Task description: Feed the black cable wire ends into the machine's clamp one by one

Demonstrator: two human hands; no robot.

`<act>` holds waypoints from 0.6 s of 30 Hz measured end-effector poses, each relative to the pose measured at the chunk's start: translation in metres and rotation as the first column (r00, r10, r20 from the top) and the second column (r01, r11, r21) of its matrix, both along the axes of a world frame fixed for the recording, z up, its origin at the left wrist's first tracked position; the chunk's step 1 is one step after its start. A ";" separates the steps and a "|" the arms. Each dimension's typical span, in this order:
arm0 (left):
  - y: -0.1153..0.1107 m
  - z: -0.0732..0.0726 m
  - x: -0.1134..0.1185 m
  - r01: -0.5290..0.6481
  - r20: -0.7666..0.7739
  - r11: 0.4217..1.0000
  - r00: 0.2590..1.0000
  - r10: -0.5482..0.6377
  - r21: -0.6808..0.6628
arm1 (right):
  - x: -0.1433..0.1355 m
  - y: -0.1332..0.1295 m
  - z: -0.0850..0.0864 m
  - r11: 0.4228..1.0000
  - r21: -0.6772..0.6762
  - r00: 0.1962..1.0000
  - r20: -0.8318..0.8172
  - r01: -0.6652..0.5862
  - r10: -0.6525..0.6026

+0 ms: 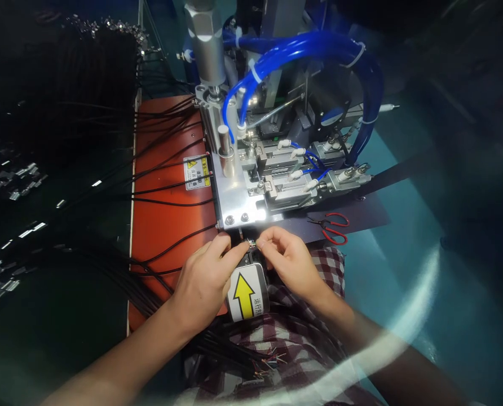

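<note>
A small metal piece lies at the centre of the frame, between the fingertips of the two hands and just below the lower edge of a bright silver plate. The grip of the right hand is drawn together, thumb and forefinger meeting at the right end of the piece; the thumb of the left hand reaches its left end, the forefinger set apart near the plate (whether this grip clamps anything cannot be told). Directly beneath the fingers stands a white label with a yellow arrow pointing up the frame. To the right, red-handled snips rest on a dark desk. Above the hands, the plate carries metal clamping units, with thick blue tubes arching over them and a silver cylinder upright at upper centre. Left of the plate, black cables cross an orange panel and pass a warning label. At bottom centre, a cable bundle ends in bared wires over checked cloth; clustered shiny metal ends fill the dark left margin.
</note>
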State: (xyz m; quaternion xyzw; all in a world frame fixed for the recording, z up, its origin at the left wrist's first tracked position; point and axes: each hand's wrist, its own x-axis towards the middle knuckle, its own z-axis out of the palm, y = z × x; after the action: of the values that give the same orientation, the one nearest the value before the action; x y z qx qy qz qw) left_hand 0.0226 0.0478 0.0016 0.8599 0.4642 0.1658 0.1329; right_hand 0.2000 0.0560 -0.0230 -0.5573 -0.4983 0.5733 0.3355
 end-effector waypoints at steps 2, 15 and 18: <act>0.000 0.000 0.000 0.005 0.001 1.000 1.000 -0.005 0.002 | -0.001 -0.001 0.001 1.000 0.014 0.999 0.034 0.015 -0.016; 0.000 -0.001 0.001 0.009 0.022 1.000 1.000 -0.008 -0.022 | -0.008 -0.002 0.003 0.995 -0.049 0.996 0.045 0.082 -0.080; 0.000 -0.001 0.001 0.014 0.022 1.000 1.000 -0.014 -0.025 | -0.008 0.000 0.003 0.989 -0.127 0.996 -0.034 0.076 -0.081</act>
State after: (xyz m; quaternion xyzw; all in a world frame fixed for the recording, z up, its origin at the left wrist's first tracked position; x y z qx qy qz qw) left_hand 0.0237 0.0476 0.0006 0.8596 0.4587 0.1683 0.1497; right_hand 0.1918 0.0560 -0.0195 -0.5852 -0.4320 0.6007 0.3318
